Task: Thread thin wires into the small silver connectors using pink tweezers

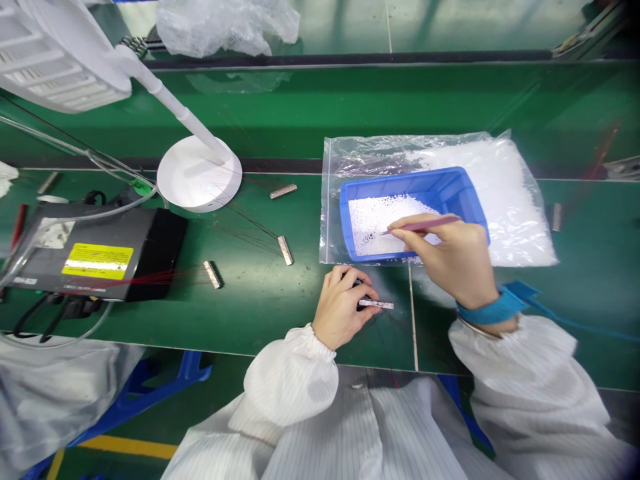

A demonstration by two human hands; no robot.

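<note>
My left hand [345,303] rests on the green bench with its fingers closed on a small rectangular connector [383,304]. Thin wires trail from that part toward the bench's near edge. In my right hand [453,257] is a pair of pink tweezers [434,223], gripped like a pen. Their tips point into white granules [373,223] inside a blue plastic bin [453,190]. Whether the tips pinch a granule is too small to tell. The bin sits on a clear zip bag [517,213] filled with more white material. A blue strap [493,305] circles my right wrist.
Several similar connectors with fine wires, one of them [285,251] near the middle, lie to the left. A white lamp base [200,175] stands behind them. A dark grey box [100,247] with cables occupies the left side. A person's white garment [55,393] shows at lower left.
</note>
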